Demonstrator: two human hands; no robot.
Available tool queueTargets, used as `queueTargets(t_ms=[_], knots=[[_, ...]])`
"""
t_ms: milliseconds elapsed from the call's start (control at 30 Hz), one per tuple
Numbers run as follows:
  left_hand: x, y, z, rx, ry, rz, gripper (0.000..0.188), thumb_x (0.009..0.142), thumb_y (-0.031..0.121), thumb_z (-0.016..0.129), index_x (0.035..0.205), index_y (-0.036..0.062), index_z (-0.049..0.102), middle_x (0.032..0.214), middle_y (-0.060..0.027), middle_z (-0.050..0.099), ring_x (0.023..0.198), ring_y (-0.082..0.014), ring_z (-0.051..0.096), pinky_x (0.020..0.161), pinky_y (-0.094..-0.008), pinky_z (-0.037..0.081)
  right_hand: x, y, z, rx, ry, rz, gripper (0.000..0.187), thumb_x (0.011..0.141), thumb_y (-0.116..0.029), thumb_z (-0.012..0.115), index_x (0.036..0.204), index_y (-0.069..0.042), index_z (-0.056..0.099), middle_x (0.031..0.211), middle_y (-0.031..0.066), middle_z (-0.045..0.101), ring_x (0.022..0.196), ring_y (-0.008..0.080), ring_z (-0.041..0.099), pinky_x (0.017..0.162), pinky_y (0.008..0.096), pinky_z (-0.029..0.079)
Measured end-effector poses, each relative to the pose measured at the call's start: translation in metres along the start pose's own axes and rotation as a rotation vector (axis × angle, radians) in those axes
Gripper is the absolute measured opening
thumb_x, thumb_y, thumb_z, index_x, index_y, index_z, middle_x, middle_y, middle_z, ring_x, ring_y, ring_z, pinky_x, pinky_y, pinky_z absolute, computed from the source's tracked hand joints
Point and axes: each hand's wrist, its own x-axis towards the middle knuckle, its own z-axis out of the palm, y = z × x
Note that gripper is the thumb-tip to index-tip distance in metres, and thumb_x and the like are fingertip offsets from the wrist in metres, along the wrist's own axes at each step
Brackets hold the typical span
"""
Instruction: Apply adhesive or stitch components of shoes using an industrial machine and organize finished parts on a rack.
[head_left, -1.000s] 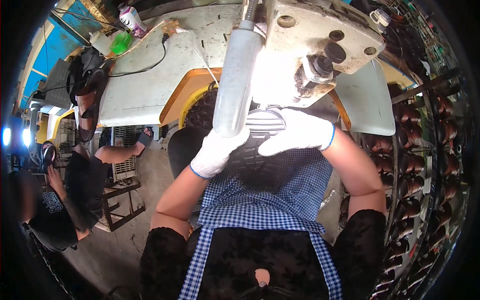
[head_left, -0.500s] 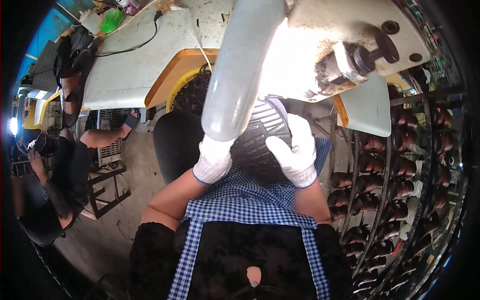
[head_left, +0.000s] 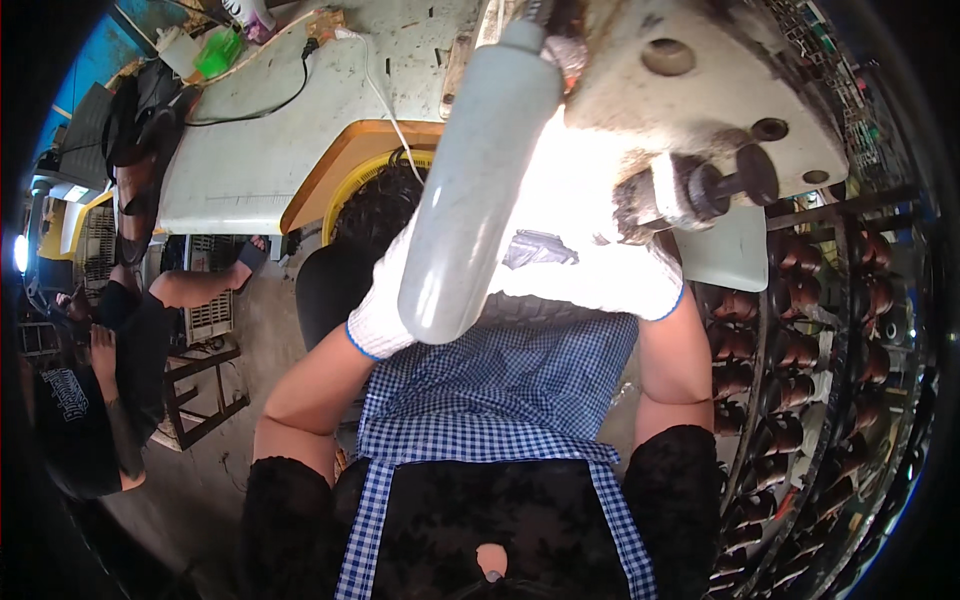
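Both gloved hands (head_left: 590, 275) now grip the dark shoe piece (head_left: 535, 250) under the machine arm (head_left: 470, 200)

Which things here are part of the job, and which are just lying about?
In the job:
left hand, gloved
right hand, gloved
dark piece between the hands
machine above them

Lying about:
green object
black cable on the table
yellow basket
rack of dark shoes
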Motion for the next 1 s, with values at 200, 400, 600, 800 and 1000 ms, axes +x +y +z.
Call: queueTargets(t_ms=[200,400,600,800,1000], knots=[[-0.009,0.017,0.019,0.134,0.221,0.034,0.043,0.077,0.006,0.072,0.115,0.0033,0.054,0.104,-0.0053,0.058,0.096,-0.0145,0.056,0.087,-0.0302,0.047,-0.024,-0.045,0.028,-0.832,0.647,-0.807,0.053,0.075,-0.027,0.077,0.120,-0.002,0.061,0.101,0.0132,0.067,0.090,0.0222,0.066,0.079,0.0326,0.053],[-0.019,-0.002,0.007,0.108,0.296,0.058,0.035,0.085,0.008,0.062,0.118,0.0040,0.051,0.108,-0.0065,0.056,0.099,-0.0163,0.055,0.089,-0.0298,0.047,-0.037,0.064,0.040,0.459,1.347,-0.784,0.058,0.091,-0.039,0.059,0.135,-0.002,0.046,0.131,0.0173,0.053,0.117,0.0300,0.054,0.103,0.0433,0.043],[-0.025,0.003,0.010,-0.466,0.424,0.010,0.032,0.097,0.015,0.053,0.127,0.0050,0.046,0.117,-0.0094,0.055,0.107,-0.0205,0.058,0.094,-0.0355,0.050,-0.013,0.061,0.050,1.035,0.284,-1.161,0.062,0.091,-0.036,0.060,0.142,-0.006,0.040,0.144,0.0146,0.045,0.129,0.0311,0.047,0.107,0.0477,0.039],[-0.025,-0.015,0.013,-0.635,0.427,-0.017,0.033,0.100,0.015,0.049,0.132,0.0077,0.046,0.122,-0.0100,0.057,0.110,-0.0223,0.059,0.094,-0.0381,0.051,-0.011,0.074,0.074,0.927,0.324,-1.010,0.062,0.090,-0.032,0.062,0.142,-0.006,0.039,0.144,0.0139,0.045,0.130,0.0301,0.046,0.109,0.0469,0.038],[-0.004,-0.027,-0.029,-0.656,0.317,-0.060,0.049,0.094,0.021,0.058,0.138,0.0069,0.041,0.129,-0.0115,0.055,0.114,-0.0256,0.058,0.097,-0.0403,0.050,-0.026,0.081,0.086,0.708,0.342,-0.743,0.063,0.089,-0.026,0.064,0.143,-0.006,0.039,0.145,0.0131,0.045,0.132,0.0290,0.045,0.110,0.0459,0.036]])
